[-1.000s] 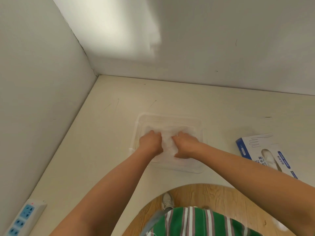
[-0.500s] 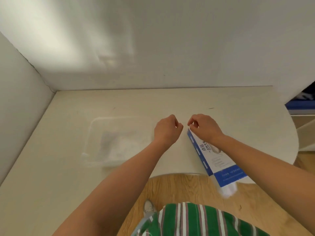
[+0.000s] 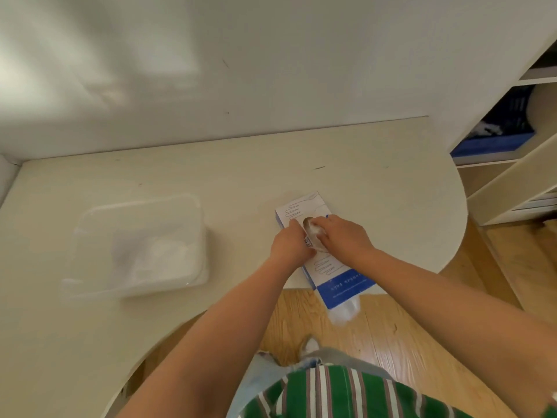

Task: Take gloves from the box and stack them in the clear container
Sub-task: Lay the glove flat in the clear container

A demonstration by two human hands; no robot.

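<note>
Your cream, round-edged bench (image 3: 361,182) meets a plain white wall (image 3: 271,70). To your right, a white shelf unit (image 3: 512,182) holding a blue bin (image 3: 494,143) stands on wood-plank floor (image 3: 391,342).

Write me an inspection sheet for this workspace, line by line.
Surface: cream table, curved front edge, a few small marks.
Job's things: clear container holds crumpled gloves; glove box overhangs the front edge, clear plastic sticking out of its near end.
Clutter: nothing seen.
Hands: left hand holds the box beside its opening; right hand pinches a glove at the opening.
Cables: nothing seen.
Surroundings: white wall; shelf unit to the right; wooden floor.
</note>
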